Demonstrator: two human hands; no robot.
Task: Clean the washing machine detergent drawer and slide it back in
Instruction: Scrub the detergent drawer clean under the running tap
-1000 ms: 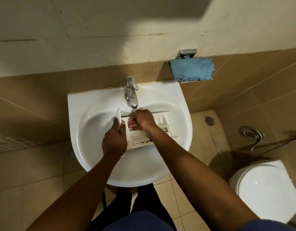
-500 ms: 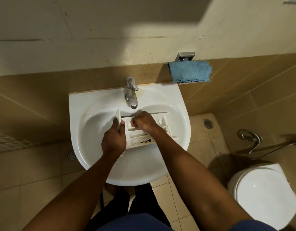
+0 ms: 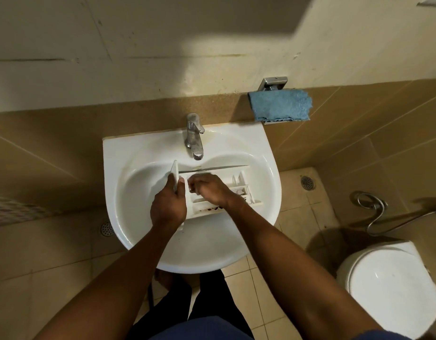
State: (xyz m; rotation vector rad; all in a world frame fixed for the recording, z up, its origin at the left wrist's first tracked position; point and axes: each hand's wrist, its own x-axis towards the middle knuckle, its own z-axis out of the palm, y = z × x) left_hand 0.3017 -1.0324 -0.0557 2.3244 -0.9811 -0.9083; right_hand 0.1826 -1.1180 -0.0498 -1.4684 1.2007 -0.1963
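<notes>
Drawer white, compartmented, dark-speckled.

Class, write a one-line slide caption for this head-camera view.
Over the sink, the left hand grips the detergent drawer by its front panel; the right hand reaches inside.

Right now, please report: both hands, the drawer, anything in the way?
Left hand grips detergent drawer, held over sink. Right hand curled in a compartment. Dark grime on near edge. Nothing blocks.

No readable text, label, brand, number or sign anywhere.
</notes>
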